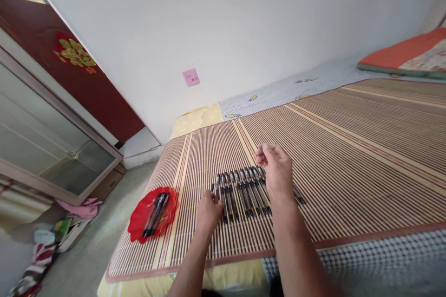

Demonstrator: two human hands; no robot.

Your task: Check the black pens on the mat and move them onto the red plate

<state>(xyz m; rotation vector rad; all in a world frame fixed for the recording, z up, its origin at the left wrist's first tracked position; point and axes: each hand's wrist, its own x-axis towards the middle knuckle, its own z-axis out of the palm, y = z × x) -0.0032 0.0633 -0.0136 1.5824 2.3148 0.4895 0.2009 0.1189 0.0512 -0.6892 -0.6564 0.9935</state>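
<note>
Bamboo mat [348, 158] over bed. Row of black pens [244, 192] near its front edge. Red dish [137, 225] to the left, more pens inside. Right hand [277, 171] above row, fingers curled, contents unclear. Left hand [208, 211] closed on leftmost pen [212, 189].

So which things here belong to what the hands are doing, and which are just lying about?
In hand: row of pens, left hand at its left end, right hand above it, red plate holding more pens, mat underneath.
Lying about: pink note, folded blanket, floor clutter.
</note>
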